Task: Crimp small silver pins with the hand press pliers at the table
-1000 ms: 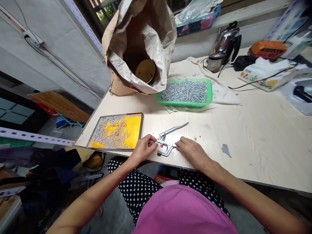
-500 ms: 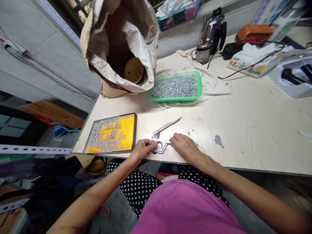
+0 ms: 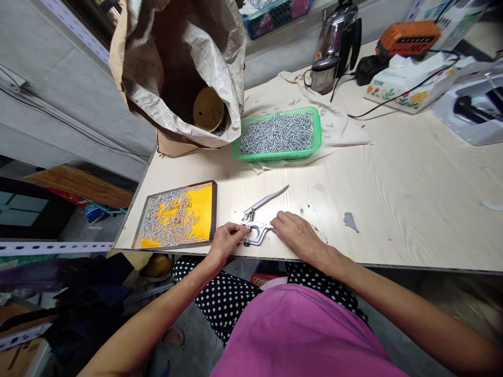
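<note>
A pair of silver snap-fastener pliers (image 3: 257, 225) lies near the front edge of the table, its handles spread and a spring between them. My left hand (image 3: 228, 241) is closed in a pinch at the jaw end; a small red spot shows by the fingertips, but what they hold is too small to make out. The fingers of my right hand (image 3: 294, 234) are closed on the end of the lower handle. Left of my left hand sits a shallow tray (image 3: 214, 209) with a yellow bottom and many small silver metal pieces (image 3: 168, 225).
Farther back stands a green plastic basket (image 3: 317, 131) heaped with similar metal pieces. A large woven sack (image 3: 231, 63) with a round tan container (image 3: 209, 109) inside is at back left. A metal kettle (image 3: 334, 36), cup (image 3: 324, 76) and tissue pack (image 3: 404, 89) stand at back right.
The view has shifted slightly, so the table things appear a little farther left. Both hands stay at the pliers; the red spot by the left fingertips shows slightly differently.
</note>
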Demonstrator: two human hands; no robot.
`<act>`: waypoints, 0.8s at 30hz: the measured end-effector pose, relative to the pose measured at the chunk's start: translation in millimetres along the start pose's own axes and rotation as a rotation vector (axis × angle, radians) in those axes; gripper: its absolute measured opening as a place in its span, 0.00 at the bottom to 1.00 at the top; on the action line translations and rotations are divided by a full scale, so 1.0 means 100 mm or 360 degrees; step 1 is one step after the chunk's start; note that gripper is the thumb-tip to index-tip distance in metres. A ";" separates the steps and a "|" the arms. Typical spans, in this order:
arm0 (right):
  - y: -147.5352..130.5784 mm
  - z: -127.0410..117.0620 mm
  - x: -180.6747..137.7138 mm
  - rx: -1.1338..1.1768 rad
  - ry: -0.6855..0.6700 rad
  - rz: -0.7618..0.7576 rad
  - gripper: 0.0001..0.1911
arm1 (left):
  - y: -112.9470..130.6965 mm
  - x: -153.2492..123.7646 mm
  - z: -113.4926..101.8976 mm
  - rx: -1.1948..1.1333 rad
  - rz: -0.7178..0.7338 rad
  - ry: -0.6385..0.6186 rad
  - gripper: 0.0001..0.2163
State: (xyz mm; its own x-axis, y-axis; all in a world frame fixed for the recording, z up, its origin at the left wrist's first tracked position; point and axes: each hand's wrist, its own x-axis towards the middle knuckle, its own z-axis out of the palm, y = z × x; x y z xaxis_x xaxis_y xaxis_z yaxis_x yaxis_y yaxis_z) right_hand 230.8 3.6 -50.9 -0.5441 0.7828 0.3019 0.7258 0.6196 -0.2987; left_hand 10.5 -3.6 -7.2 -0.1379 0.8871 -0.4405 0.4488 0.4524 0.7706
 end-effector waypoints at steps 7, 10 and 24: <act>-0.01 0.00 -0.01 0.0017 0.0005 0.0034 0.08 | -0.02 -0.06 0.04 -0.0013 -0.0116 0.0049 0.18; -0.01 0.02 -0.01 0.0020 0.0021 0.0029 0.08 | -0.01 -0.07 0.05 -0.0017 -0.0125 0.0089 0.17; 0.00 0.05 -0.02 0.0055 0.0017 0.0044 0.07 | 0.04 -0.02 0.03 0.0244 -0.0239 -0.0043 0.13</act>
State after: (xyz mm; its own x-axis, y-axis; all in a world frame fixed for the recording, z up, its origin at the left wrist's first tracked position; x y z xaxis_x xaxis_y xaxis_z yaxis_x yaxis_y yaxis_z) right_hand 229.2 2.2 -56.1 -0.5192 0.7992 0.3028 0.7257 0.5994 -0.3379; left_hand 15.0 -3.1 -4.2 -0.1904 0.8072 -0.5587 0.5544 0.5581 0.6174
